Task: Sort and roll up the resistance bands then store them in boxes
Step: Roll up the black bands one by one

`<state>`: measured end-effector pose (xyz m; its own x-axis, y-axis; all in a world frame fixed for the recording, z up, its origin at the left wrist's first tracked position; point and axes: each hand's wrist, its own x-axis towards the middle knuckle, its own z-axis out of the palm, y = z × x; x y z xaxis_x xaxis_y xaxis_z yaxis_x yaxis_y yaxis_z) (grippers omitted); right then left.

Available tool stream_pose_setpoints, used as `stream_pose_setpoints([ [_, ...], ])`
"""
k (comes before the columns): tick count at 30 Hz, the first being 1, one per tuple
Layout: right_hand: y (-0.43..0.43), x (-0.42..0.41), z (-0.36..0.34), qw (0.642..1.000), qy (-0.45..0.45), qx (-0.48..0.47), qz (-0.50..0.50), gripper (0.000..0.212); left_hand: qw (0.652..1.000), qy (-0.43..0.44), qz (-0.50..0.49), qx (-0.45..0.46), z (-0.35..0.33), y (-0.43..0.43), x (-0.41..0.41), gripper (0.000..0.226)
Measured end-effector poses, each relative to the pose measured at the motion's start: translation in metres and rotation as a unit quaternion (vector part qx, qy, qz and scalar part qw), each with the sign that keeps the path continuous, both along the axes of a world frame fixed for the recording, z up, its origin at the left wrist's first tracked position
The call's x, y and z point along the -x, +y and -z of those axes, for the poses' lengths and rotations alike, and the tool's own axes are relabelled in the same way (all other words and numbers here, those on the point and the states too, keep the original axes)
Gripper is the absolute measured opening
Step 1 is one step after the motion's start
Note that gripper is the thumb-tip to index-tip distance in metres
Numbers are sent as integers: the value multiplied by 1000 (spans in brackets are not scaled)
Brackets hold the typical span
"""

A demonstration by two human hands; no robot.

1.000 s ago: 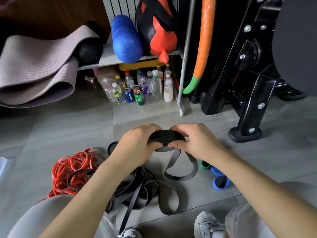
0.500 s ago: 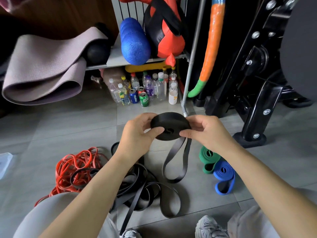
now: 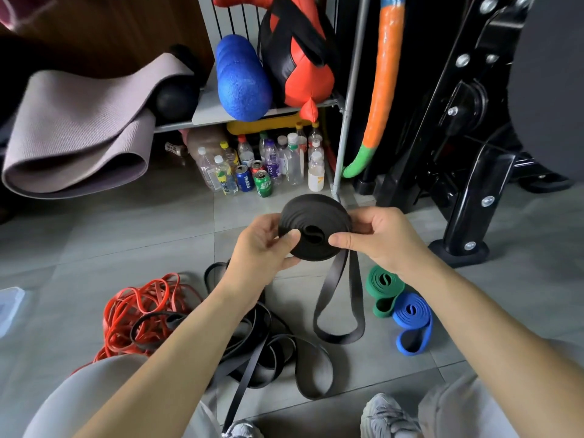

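Head view: left hand and right hand pinch the black band coil between them, probably to prevent unwinding; its tail loop hangs free.

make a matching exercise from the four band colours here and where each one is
1 black roll
2 red bands
3 green band
4 blue band

A loose tangle on the floor
B part-rolled, nearest the right shoe
C held by left hand and right hand
D part-rolled, beside the hanging black tail

Pairs: 1-C, 2-A, 3-D, 4-B
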<state>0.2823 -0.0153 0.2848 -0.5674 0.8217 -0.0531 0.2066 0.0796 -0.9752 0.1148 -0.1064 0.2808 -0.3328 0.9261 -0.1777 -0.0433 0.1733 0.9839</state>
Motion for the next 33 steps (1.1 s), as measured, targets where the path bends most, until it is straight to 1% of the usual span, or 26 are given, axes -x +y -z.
stream_pose_setpoints([
  [1,-1,-1,1,999,-37,-26,4,27,994,107,9,10,3,1,1,34],
  [2,-2,-1,2,995,-84,-59,5,24,974,225,19,11,6,1,3,49],
  [3,-3,-1,3,987,-132,-92,0,23,942,333,31,-8,8,0,4,62],
  [4,-5,-1,4,977,-174,-119,-13,25,904,422,49,-44,9,-1,5,71],
  [5,-8,0,4,968,-206,-140,-25,27,862,493,78,-83,12,-2,5,72],
  [6,-10,1,5,961,-225,-157,-35,28,822,548,107,-112,16,-3,4,70],
  [7,-11,2,6,956,-233,-171,-42,28,791,586,125,-126,19,-4,3,64],
  [8,-13,3,6,954,-236,-180,-46,28,773,608,130,-129,20,-4,2,59],
  [9,-14,4,6,953,-236,-185,-50,28,768,615,127,-126,21,-5,1,54],
  [10,-14,4,6,953,-233,-186,-51,28,771,612,122,-123,20,-4,1,50],
  [14,-10,2,2,968,-196,-153,-37,25,807,566,101,-134,16,-3,4,42],
  [16,-6,0,1,971,-193,-134,-35,27,833,532,73,-133,11,-3,6,40],
  [18,-3,-1,0,976,-185,-113,-29,29,874,471,30,-114,5,-3,9,40],
  [20,-2,-1,-2,987,-139,-81,-22,30,920,382,1,-93,2,-3,11,41],
  [22,-2,-1,-4,994,-91,-60,-21,32,947,307,-20,-89,-2,-3,9,45],
  [25,-2,-1,-5,997,-55,-45,-21,37,961,256,-42,-92,-4,-4,6,52],
  [29,-6,2,-4,1000,2,-12,-18,35,979,150,-66,-120,-8,-5,7,48],
  [31,-8,3,-4,1000,21,-14,-3,30,982,131,-55,-121,-10,-6,8,46],
  [33,-10,4,-4,1000,17,-22,3,29,985,141,-33,-98,-10,-8,10,43],
])
